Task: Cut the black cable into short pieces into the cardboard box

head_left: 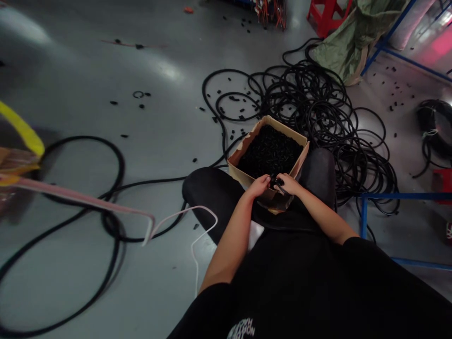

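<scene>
An open cardboard box (304, 149) filled with small black pieces (270, 151) rests between my knees. Over its near edge, my left hand (260, 185) is closed in a pinch; what its fingertips hold is too small and dark to tell, perhaps a black piece. Close beside it, my right hand (290, 184) is closed around a dark object (278, 183) with a curved, loop-like part, possibly scissors. The fingertips of both hands nearly meet. Blur and the dark background hide the finer detail between them.
A tangled heap of black tubing (318, 103) lies beyond the box, with more loops (120, 165) at left. Small black pieces are scattered across the floor. A pinkish rod (81, 200) juts in from the left. Blue frame bars (363, 219) and a red stool (326, 19) stand right.
</scene>
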The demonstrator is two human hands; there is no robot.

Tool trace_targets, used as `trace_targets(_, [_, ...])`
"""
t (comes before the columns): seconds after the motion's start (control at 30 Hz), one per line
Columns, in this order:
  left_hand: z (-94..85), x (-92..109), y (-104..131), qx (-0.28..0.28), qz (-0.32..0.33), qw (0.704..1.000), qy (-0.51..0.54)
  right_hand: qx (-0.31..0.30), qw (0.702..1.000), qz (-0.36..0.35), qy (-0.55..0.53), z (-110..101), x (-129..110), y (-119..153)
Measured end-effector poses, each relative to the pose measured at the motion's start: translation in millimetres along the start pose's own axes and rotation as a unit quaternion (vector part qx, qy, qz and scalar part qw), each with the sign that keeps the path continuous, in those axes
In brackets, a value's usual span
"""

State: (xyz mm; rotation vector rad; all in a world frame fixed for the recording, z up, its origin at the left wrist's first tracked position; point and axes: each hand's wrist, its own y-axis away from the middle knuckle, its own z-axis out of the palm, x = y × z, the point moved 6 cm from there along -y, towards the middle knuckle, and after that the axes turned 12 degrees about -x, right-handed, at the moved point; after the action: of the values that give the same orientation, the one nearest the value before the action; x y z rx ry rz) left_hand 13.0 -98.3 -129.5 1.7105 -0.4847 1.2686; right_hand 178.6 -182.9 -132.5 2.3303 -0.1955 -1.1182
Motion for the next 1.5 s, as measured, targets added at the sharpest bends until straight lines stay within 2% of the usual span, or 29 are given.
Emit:
trace_targets(0.17, [-3.8,-3.9,2.2,-0.018,-0.039,0.998,0.041,-0.006,0.999,-0.035,-0.026,-6.2,-3.6,4.2])
trace_targets(0.27, [-6.0,-5.2,1.8,-0.011,-0.046,0.998,0.051,-0.003,0.999,-0.032,-0.016,-8.7,-2.0,4.9])
trace_targets(0.43, [-7.7,-3.5,2.2,0.033,-0.036,0.997,0.058,0.015,1.0,-0.005,0.008,-10.9,0.5,5.1])
trace_targets(0.5, [-5.6,0.4,3.0,0.028,-0.018,0.998,0.052,0.013,1.0,-0.002,0.008,-11.1,-1.0,5.7])
trace_targets(0.67, [-0.5,8.2,5.0,-0.023,0.011,0.999,0.046,0.011,1.0,-0.015,0.012,-16.5,-8.7,8.1])
trace_targets(0.83, [-10.3,3.5,5.9,0.014,-0.014,0.999,0.028,0.007,1.0,-0.019,0.01,-22.5,-9.0,8.9])
trace_targets(0.97, [-13.6,0.1,7.6,0.043,-0.041,0.996,0.073,0.013,0.998,-0.021,-0.054,-20.5,-3.3,6.5])
trace_targets(1.1, [-12.1,1.2,8.9,0.054,-0.054,0.977,0.197,0.006,0.984,-0.022,-0.176,-11.9,1.7,-2.2])
trace_targets(1.23, [-11.6,3.0,7.0,0.059,-0.023,0.954,0.294,-0.01,0.97,-0.027,-0.243,-5.6,4.2,-10.1])
trace_targets(1.37, [-16.8,-2.6,6.5,0.116,0.0,0.958,0.263,-0.054,0.96,-0.025,-0.274,1.3,8.3,-12.7])
trace_targets(1.5, [-10.1,-7.3,3.3,0.091,-0.009,0.972,0.217,-0.072,0.957,-0.037,-0.277,5.9,12.9,-12.7])
